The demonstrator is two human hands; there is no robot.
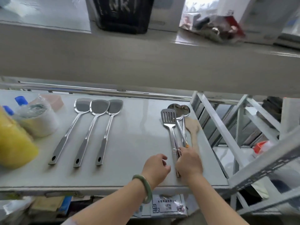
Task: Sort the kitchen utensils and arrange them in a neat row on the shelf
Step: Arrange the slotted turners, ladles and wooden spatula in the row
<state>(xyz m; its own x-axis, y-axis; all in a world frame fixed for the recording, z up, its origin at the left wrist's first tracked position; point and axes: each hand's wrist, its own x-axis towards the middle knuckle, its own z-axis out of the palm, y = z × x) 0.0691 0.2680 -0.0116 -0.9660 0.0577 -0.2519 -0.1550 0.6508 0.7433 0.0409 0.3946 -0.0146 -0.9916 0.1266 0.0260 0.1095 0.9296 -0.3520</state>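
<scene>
Three steel spatulas lie side by side on the white shelf (138,140): the left one (69,132), the middle one (90,130) and the right one (108,129), handles toward me. To the right lies a bunch: a slotted turner (168,117), two steel ladles (180,111) and a wooden spoon (193,127). My right hand (189,161) is closed around the handles of this bunch. My left hand (156,168), with a green bangle on the wrist, hovers just left of it, fingers curled and holding nothing.
At the shelf's left end stand a yellow bottle (13,143), blue-capped bottles (21,100) and a wrapped roll (39,120). A white metal rack frame (243,127) borders the right side. An upper shelf carries a black box (125,13) and a bag (214,28).
</scene>
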